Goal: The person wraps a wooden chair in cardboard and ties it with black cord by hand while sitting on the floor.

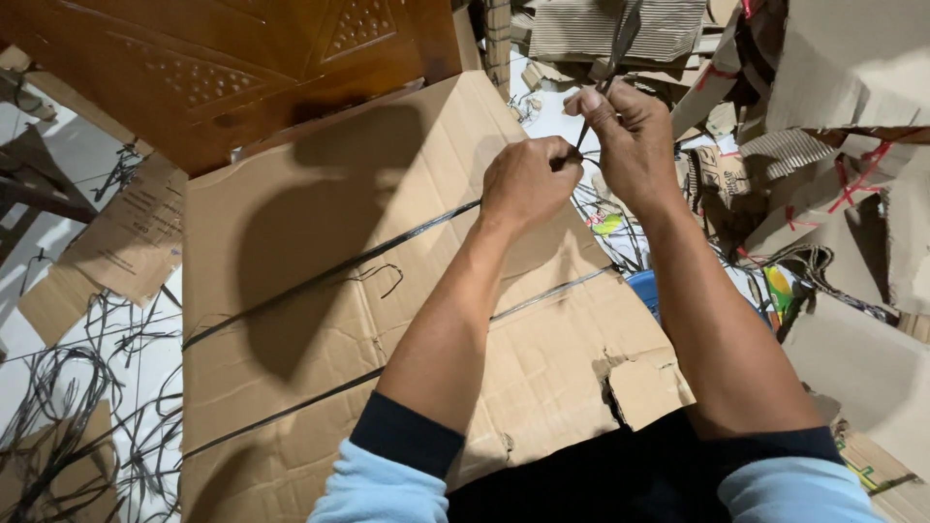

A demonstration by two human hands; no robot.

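Cardboard stack (pixel 320 320): centre frame, flattened, stiff, bulky; black strap bands cross it.
Left hand (pixel 528 179): fist pinched round the black strap (pixel 426 225), pulled taut.
Right hand (pixel 630 136): fingertips nipping the strap's loose end, upper centre.
Strap: thin, slick, springy; likely best gripped near the joint.

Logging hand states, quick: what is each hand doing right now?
Left hand: closed, pinching the black strap at the cardboard's edge.
Right hand: closed, gripping the strap's free end, held upward.
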